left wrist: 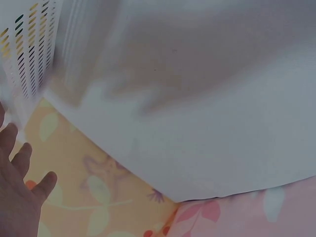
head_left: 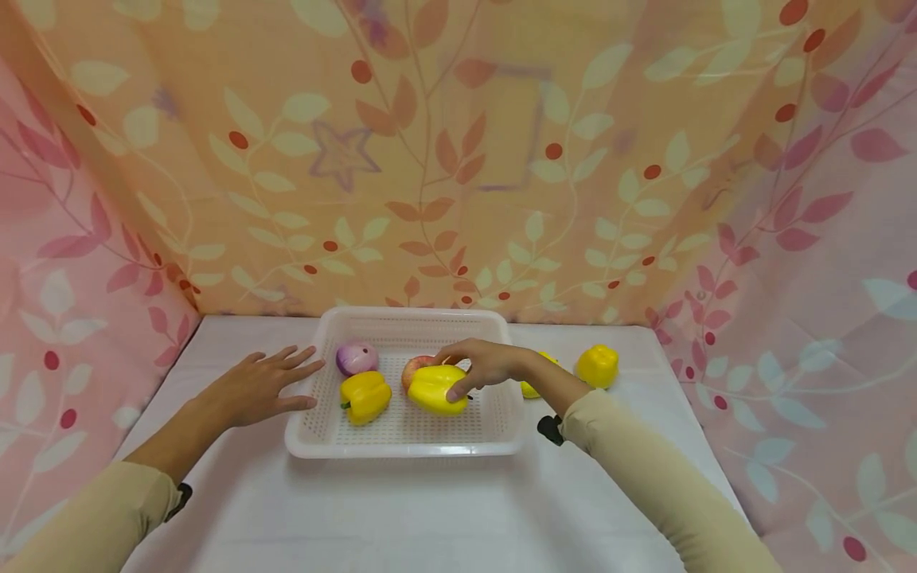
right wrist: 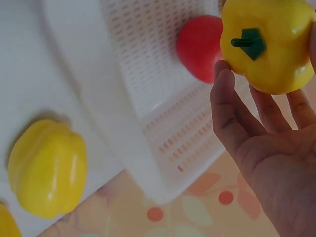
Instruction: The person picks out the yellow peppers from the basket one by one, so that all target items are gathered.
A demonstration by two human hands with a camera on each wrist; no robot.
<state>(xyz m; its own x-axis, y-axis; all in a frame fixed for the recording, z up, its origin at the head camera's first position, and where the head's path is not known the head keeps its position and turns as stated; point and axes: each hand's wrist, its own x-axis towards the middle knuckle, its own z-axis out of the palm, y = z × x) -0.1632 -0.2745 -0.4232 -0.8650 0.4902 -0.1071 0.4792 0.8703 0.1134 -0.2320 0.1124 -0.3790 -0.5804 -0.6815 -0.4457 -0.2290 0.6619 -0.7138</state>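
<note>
My right hand (head_left: pixel 481 364) grips a yellow bell pepper (head_left: pixel 438 390) over the white basket (head_left: pixel 401 450). Its green stem faces the camera in the right wrist view, where the right hand (right wrist: pixel 276 153) has fingers curled round the pepper (right wrist: pixel 271 44). Partly behind it in the basket is a red apple-like fruit (head_left: pixel 414 371), red and round (right wrist: pixel 201 48) from the wrist. A second yellow bell pepper (head_left: pixel 366 397) and a purple-and-white round vegetable (head_left: pixel 357 360) lie at the basket's left. My left hand (head_left: pixel 268 383) hovers by the basket's left rim, fingers spread, holding nothing.
Right of the basket, another yellow bell pepper (head_left: pixel 598 366) sits on the white table (head_left: pixel 430 517). A yellow item (head_left: pixel 531 389) is partly hidden behind the right forearm. Patterned cloth (head_left: pixel 430 159) encloses the table at the back and both sides.
</note>
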